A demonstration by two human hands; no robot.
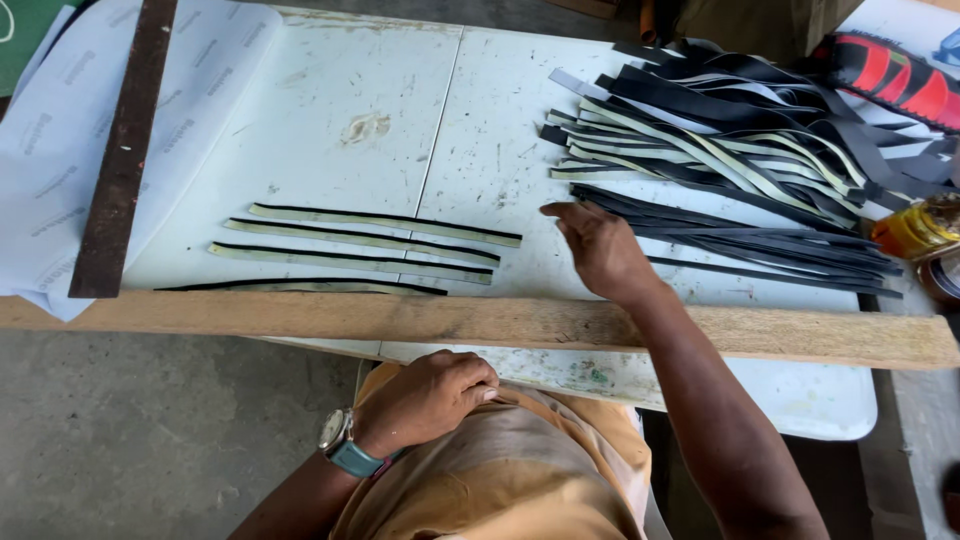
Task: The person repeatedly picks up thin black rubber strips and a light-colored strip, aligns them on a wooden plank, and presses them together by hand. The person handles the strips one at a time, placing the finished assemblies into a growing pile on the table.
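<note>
Knuckles of the left hand (425, 400) are lying loosely curled against the person's lap, holding nothing, with a watch (343, 445) strapped on the wrist. Just beyond it a wooden plank (480, 322) is running along the near edge of the white table (330, 110).

Past the plank, four strips (380, 245), pale with dark edges, are lying side by side, roughly parallel and a little apart from one another. The right hand (600, 250) is hovering over the table with fingers spread and relaxed, gripping nothing, its fingertips nearest the ends of a bundle of dark strips (760, 245) fanning off to the right. To do this step well, I judge the hand should be singling out one strip by its end, sliding it free without dragging its neighbours, then laying it straight beside the four, keeping the same spacing.

Farther back a larger tangled pile of black and pale strips (730, 120) is lying across the far right. At the far left a rusty flat bar (122, 150) is resting on white paper sheets (40, 140).
</note>
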